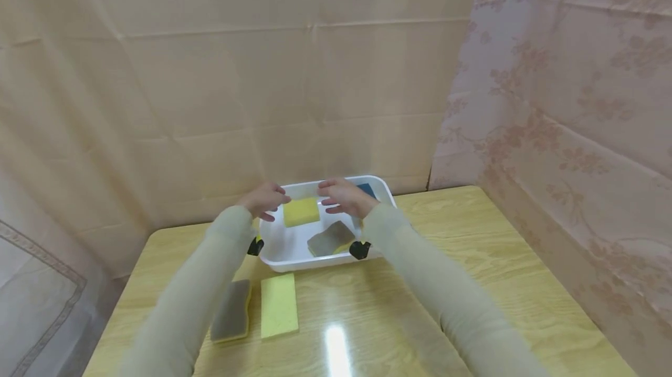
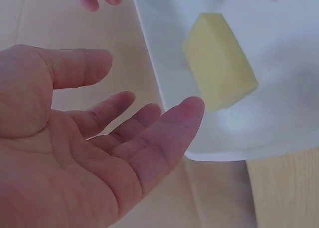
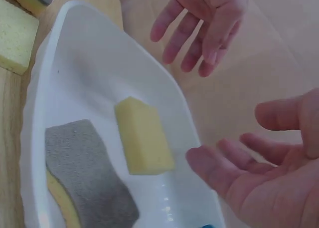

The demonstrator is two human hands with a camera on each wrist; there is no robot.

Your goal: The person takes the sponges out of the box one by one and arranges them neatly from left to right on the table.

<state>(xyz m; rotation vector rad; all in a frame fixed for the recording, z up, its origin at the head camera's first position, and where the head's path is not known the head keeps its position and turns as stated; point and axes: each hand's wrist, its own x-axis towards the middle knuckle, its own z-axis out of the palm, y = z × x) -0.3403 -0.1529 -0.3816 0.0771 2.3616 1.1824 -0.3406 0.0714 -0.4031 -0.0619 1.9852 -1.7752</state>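
Both bare hands hover above a white tray and hold nothing. The left hand (image 1: pixel 264 199) is over the tray's far left, its fingers relaxed and spread. Over the far middle is the right hand (image 1: pixel 346 196), palm turned inward, fingers loosely extended. Between and below them a yellow sponge (image 1: pixel 301 212) lies inside the white tray (image 1: pixel 283 264), apart from both hands. In the right wrist view, a grey-and-yellow wavy sponge (image 3: pixel 92 173) lies in the tray beside the yellow one. A dark blue item (image 1: pixel 367 189) sits at the tray's far right, partly hidden by the right hand.
On the wooden table (image 1: pixel 472 260), left of centre in front of the tray, lie a pale yellow sponge (image 1: pixel 279 306) and another grey-and-yellow sponge (image 1: pixel 232 310), partly covered by the left sleeve. A beige curtain (image 1: pixel 273 73) hangs behind the table; a floral cloth (image 1: pixel 577 103) hangs on the right.
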